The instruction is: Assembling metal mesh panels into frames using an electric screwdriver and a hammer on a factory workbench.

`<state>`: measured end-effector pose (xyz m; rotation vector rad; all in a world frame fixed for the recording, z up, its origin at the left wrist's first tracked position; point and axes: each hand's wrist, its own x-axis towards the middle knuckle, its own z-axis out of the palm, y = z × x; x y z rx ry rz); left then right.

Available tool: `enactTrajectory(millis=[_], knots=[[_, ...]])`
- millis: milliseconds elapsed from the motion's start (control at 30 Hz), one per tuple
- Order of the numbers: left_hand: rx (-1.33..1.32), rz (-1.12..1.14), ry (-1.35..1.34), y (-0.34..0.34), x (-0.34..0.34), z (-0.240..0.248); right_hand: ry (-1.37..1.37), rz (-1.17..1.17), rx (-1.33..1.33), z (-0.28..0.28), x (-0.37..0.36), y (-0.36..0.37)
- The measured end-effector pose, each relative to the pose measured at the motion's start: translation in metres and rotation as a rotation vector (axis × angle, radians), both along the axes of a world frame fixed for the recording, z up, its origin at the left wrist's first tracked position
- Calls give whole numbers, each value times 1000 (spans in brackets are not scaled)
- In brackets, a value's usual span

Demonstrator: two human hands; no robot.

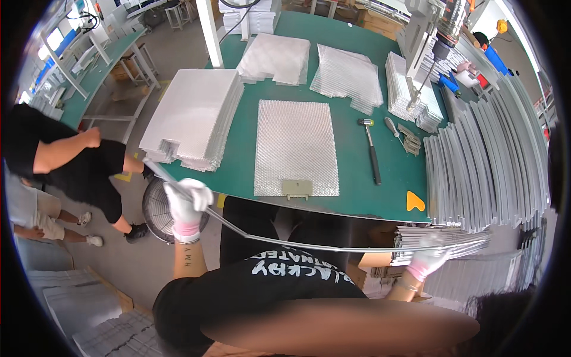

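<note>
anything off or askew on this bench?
Mostly tidy. The metal strip held between the left hand and right hand bends near the left hand. The mesh stack overhangs the green table edge.

Factory workshop: green workbench (351,178), stacked metal mesh sheets (190,116), hammer (371,152).

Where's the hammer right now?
In the head view, the hammer lies on the green table, right of the mesh sheet and left of the small metal clips, beyond both hands.
</note>
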<state>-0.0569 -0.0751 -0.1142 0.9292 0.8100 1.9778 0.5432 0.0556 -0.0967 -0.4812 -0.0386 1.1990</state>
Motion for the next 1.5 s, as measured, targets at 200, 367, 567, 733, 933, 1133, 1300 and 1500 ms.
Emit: enactTrajectory(millis=[200,367,567,733,933,1133,1300,1500], knots=[[-239,-243,204,20,68,-12,-91,489,698,117,-76,11],[-296,-283,174,8,99,-22,-169,425,329,98,-218,64],[-478,825,1319,11,124,-30,-481,817,190,-38,-263,131],[-621,-333,-389,12,179,-61,-988,865,59,-64,-250,85],[-482,-549,-586,58,243,-99,-1328,789,150,-55,-236,-5],[-336,-617,-732,146,226,-99,-1164,668,189,-76,-231,-17],[-353,-636,-631,169,224,-91,-1059,790,143,-69,-234,7],[-330,-526,-646,172,231,-93,-677,953,51,-53,-233,9]])
